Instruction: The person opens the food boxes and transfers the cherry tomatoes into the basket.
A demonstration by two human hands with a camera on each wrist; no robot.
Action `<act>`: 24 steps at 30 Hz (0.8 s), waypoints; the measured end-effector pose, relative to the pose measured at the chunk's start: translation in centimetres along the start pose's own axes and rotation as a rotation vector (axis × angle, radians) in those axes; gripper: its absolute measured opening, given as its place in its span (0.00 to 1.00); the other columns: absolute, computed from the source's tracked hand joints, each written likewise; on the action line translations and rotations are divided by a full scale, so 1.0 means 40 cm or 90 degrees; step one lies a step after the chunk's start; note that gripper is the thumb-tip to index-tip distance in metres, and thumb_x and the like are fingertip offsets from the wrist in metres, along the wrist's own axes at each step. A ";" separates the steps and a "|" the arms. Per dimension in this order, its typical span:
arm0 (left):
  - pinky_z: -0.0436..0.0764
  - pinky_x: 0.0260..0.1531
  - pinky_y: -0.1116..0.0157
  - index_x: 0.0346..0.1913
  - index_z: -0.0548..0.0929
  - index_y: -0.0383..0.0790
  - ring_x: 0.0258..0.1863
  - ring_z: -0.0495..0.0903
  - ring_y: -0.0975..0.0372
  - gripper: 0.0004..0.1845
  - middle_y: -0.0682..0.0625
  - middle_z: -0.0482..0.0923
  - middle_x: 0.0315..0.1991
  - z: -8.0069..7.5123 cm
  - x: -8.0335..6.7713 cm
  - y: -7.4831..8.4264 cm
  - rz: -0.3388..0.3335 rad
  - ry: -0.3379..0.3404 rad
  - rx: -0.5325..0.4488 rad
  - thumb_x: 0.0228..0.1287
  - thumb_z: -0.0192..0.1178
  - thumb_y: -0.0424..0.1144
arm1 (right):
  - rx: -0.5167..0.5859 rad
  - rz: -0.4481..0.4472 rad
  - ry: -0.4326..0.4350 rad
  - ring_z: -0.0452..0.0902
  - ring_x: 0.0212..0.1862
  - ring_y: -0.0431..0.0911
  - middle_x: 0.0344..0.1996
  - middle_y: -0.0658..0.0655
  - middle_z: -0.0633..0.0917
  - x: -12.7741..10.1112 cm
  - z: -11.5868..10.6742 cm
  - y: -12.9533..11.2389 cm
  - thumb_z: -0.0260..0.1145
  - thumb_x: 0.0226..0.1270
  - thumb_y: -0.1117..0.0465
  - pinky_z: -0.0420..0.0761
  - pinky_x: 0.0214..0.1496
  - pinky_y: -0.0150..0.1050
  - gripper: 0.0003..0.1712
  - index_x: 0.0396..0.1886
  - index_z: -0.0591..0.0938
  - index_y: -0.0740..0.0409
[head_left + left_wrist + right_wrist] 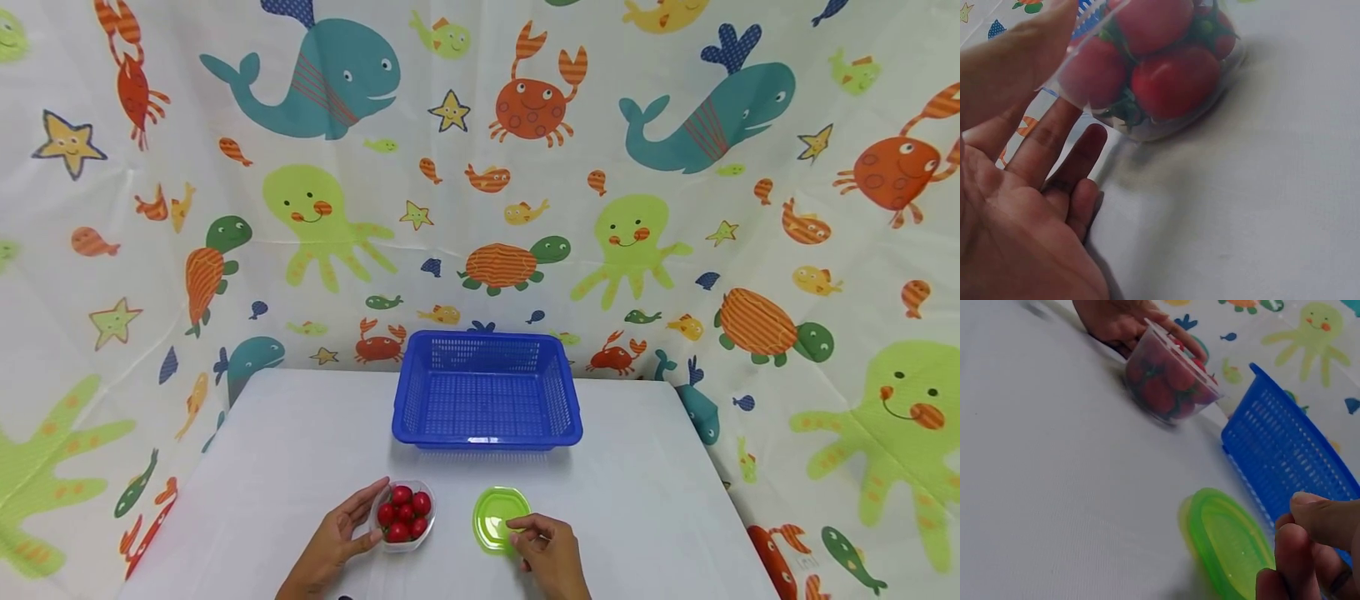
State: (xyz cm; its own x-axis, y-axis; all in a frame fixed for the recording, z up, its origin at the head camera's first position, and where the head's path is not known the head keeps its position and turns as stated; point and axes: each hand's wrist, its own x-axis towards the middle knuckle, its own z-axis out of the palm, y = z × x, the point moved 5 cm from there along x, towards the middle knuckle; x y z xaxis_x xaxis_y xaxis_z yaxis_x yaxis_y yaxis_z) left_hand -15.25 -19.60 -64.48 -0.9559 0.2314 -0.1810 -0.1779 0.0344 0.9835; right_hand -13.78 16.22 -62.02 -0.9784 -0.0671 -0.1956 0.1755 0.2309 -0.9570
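Observation:
A clear plastic container full of small red tomatoes with green stems stands on the white table, left of centre. My left hand holds it from the left side, thumb near the front and fingers round the back. In the left wrist view, the thumb lies along the rim of the container. A light green lid lies flat to the right. Over its right edge hovers my right hand, fingers loosely bent, with nothing visible between them. Whether a fingertip touches the lid is unclear.
Behind the container and lid, a blue plastic basket with perforated walls stands near the table's back edge. A white curtain printed with sea animals hangs behind and along both sides of the white table.

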 end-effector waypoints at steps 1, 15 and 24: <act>0.67 0.64 0.83 0.82 0.66 0.42 0.68 0.68 0.87 0.38 0.43 0.65 0.82 0.000 0.000 0.000 -0.001 0.000 -0.001 0.72 0.68 0.32 | -0.001 -0.011 0.002 0.77 0.20 0.36 0.27 0.53 0.87 0.002 0.003 -0.007 0.76 0.65 0.67 0.84 0.26 0.32 0.10 0.45 0.91 0.64; 0.66 0.64 0.83 0.82 0.66 0.42 0.68 0.68 0.88 0.39 0.44 0.65 0.82 0.002 0.003 0.000 -0.006 0.007 0.002 0.71 0.68 0.32 | 0.001 -0.106 -0.004 0.80 0.31 0.34 0.34 0.55 0.91 0.020 0.070 -0.099 0.82 0.60 0.61 0.80 0.38 0.27 0.14 0.45 0.92 0.56; 0.66 0.65 0.84 0.82 0.64 0.40 0.69 0.67 0.87 0.40 0.41 0.63 0.83 0.002 0.003 0.001 0.016 -0.007 0.001 0.71 0.68 0.31 | -0.057 -0.138 -0.027 0.85 0.51 0.50 0.42 0.47 0.92 0.031 0.131 -0.143 0.82 0.61 0.53 0.85 0.58 0.41 0.16 0.49 0.91 0.42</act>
State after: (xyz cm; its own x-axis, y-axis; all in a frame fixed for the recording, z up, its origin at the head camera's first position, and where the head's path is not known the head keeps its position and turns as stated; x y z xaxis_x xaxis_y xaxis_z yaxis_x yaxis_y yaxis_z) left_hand -15.35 -19.51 -64.45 -0.9573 0.2428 -0.1568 -0.1542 0.0298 0.9876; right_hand -15.44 9.73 -57.90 -0.9862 -0.1653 0.0010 -0.0500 0.2923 -0.9550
